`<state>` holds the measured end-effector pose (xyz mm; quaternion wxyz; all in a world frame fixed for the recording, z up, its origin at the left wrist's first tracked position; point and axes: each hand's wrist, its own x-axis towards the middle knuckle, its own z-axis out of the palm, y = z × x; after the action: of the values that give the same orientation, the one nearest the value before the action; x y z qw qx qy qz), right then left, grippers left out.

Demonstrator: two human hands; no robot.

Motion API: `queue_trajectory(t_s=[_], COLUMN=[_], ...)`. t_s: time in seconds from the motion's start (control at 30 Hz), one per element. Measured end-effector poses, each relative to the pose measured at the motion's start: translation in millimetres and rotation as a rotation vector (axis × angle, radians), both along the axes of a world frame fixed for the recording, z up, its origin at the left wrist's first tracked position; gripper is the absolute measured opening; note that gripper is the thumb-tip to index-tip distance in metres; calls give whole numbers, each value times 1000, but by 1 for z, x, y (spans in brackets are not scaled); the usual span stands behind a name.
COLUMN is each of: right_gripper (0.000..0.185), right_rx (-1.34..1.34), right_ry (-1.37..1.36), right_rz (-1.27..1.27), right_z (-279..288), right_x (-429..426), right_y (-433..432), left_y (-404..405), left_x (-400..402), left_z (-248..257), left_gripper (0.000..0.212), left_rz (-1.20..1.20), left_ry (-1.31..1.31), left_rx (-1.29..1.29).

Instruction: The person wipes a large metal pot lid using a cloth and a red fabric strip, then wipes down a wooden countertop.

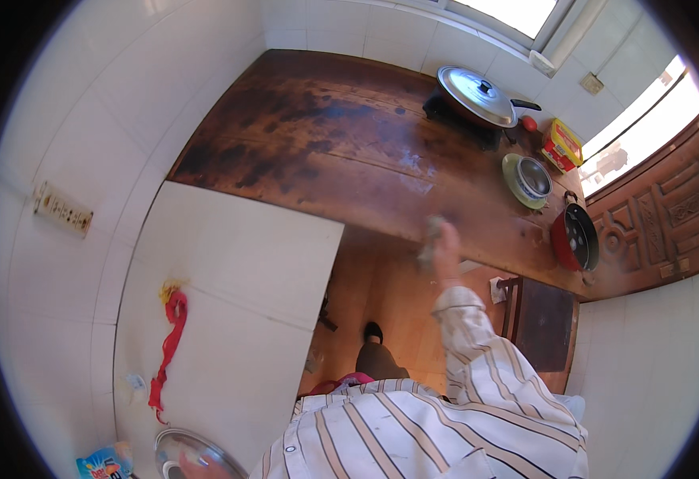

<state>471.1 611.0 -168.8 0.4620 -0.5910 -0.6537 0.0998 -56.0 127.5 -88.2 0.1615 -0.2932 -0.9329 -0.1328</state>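
Observation:
My right hand, blurred, is at the front edge of the brown wooden counter. A small grey-green thing, apparently a cloth, is in its fingers. At the bottom left, my left hand is partly cut off by the picture's edge. It lies over a round, shiny lid or basin on the white tiled counter; whether it grips this is unclear. Dark stains and a whitish patch mark the wood.
A lidded frying pan stands on a black stove at the back. Farther right are a bowl on a green plate, a yellow-red tub and a red pot. Red cloth lies left. A dark stool stands below.

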Motion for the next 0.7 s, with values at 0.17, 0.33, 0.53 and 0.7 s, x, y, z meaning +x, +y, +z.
queue_trajectory(t_s=[0.17,0.33,0.53,0.7], right_gripper=[52,49,36,35], right_rx=[-344,-285,159,47], right_ry=[-302,-569,-352,-131], right_rz=[-573,-649,-194,593], right_z=[-28,-67,-54,-25], right_x=[196,173,85,-61], right_y=[34,79,147,130], left_y=[175,249,303,375], left_x=[120,192,221,237], left_z=[-21,-13,0,3], left_gripper=[44,41,33,28], left_rz=[-442,-667,-821,-919], left_ry=[-436,-485,-565,-591], left_rx=[-22,-162,-225,-164])
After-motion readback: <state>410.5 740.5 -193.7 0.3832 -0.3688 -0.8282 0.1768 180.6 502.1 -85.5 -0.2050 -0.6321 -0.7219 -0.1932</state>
